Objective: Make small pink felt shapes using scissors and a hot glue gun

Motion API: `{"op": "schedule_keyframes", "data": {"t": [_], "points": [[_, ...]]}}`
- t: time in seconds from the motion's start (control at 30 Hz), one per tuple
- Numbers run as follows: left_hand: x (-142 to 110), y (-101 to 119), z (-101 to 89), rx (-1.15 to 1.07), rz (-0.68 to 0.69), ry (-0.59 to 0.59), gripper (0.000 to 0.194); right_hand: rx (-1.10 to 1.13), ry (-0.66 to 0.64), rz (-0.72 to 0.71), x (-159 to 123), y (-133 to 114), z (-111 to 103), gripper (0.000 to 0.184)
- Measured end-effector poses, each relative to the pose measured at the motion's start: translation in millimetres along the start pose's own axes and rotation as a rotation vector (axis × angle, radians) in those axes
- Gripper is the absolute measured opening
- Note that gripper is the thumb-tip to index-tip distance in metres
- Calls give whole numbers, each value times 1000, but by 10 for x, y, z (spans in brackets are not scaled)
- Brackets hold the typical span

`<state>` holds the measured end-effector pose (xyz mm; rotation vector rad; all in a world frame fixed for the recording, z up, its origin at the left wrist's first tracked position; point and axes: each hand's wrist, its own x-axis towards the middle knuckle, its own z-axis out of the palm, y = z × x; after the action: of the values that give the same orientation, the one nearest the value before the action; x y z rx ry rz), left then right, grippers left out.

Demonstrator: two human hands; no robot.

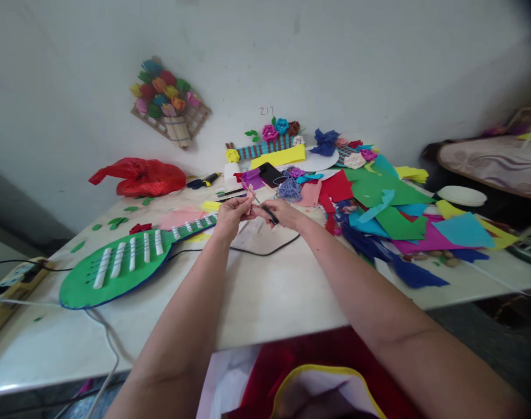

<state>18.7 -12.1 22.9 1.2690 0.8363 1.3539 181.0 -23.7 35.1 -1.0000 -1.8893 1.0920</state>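
Above the middle of the table, my two hands meet. My left hand [234,214] pinches a small piece of pink paper [250,190] that stands up from the fingertips. My right hand [280,213] is closed around black-handled scissors [270,215], whose thin blades point up and left beside the pink paper. Whether the blades touch the paper, I cannot tell. Just left of my left hand lies a green paper guitar [134,262] with white strips across it, its neck reaching behind my wrist.
Colored paper sheets [378,186] and scraps pile up on the right. Behind my hands are a dark phone [270,174] and tangled blue-grey yarn [289,189]. A red plastic bag [147,177] sits back left. A black cord [265,254] crosses the table [278,297]; a power strip [16,291] is far left.
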Motion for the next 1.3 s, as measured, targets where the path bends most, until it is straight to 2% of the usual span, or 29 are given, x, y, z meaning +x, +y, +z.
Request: {"op": "schedule_keyframes", "data": {"t": [0.13, 0.33, 0.47, 0.6, 0.9, 1.1, 1.3], "points": [[-2, 10, -62, 5, 7, -76, 33, 12, -39, 30, -9, 12, -72, 34], [-14, 18, -229, -145, -78, -179, 26, 33, -183, -37, -40, 51, -187, 46], [-28, 33, -258, -198, -111, -250, 26, 42, -267, -38, -48, 36, -195, 49], [-37, 45, -268, -208, -130, -305, 27, 60, -293, -46, -69, -5, -204, 51], [-19, 21, -297, -166, -135, -291, 27, 74, -310, -43, -94, -31, -251, 47], [2, 0, -307, -137, -94, -272, 23, -37, -315, -3, -95, -56, -267, 43], [-2, 17, -331, -139, -137, -254, 21, -123, -321, 11, -67, -21, -283, 41]]}}
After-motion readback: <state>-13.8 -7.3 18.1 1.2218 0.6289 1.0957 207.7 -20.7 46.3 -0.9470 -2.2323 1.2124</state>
